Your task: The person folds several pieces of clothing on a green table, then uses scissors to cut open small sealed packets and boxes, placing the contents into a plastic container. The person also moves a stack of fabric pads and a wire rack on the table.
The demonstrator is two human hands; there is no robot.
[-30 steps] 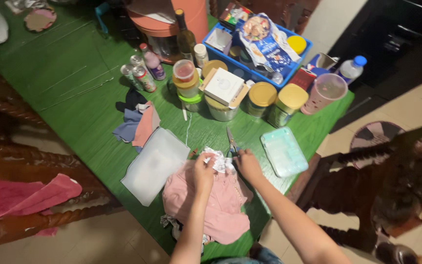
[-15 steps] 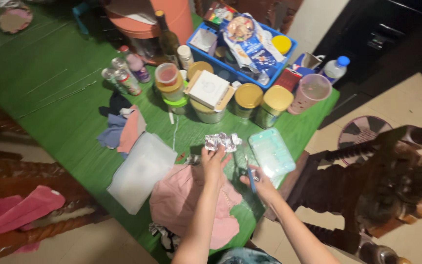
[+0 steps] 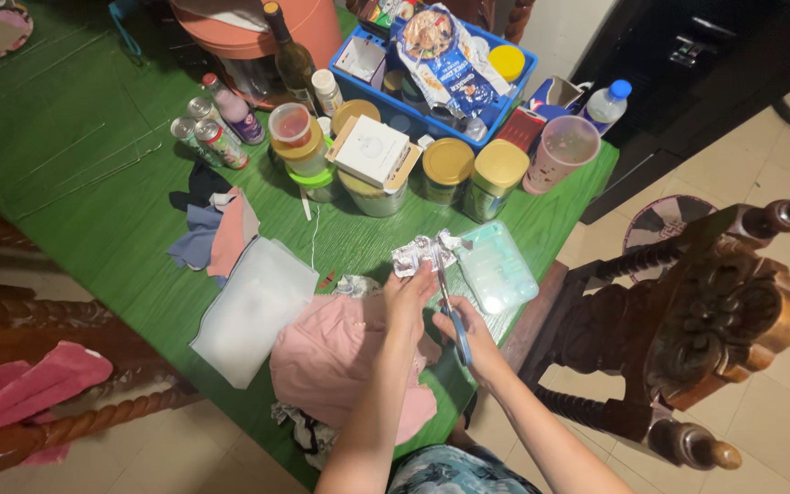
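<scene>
A green table (image 3: 75, 174) is filling most of the view, with tiled floor on the right and a carved wooden chair (image 3: 706, 311) standing at the table's right edge. The scissors (image 3: 450, 306) are lying with their long axis running near to far, blades pointing away from the person toward the crumpled scrap of patterned fabric (image 3: 424, 252), blue handles toward the body. The right hand (image 3: 468, 334) is closing around those handles, fingers curled through them. The left hand (image 3: 411, 291) is pinching the scrap's near edge, holding it above the table just beside a pale green lidded box (image 3: 496, 267). Whether the blades are parted is hard to make out, since they are thin and partly overlapping the scrap. Pink cloth (image 3: 340, 361) is lying beneath both forearms, its near end hanging over the table edge. Farther off, a blue crate (image 3: 505, 102) is holding snack bags and small packets, and gold-lidded tins (image 3: 473, 169) are standing closed, their contents hidden. A white zip pouch (image 3: 253, 306) is resting left of the pink cloth.
</scene>
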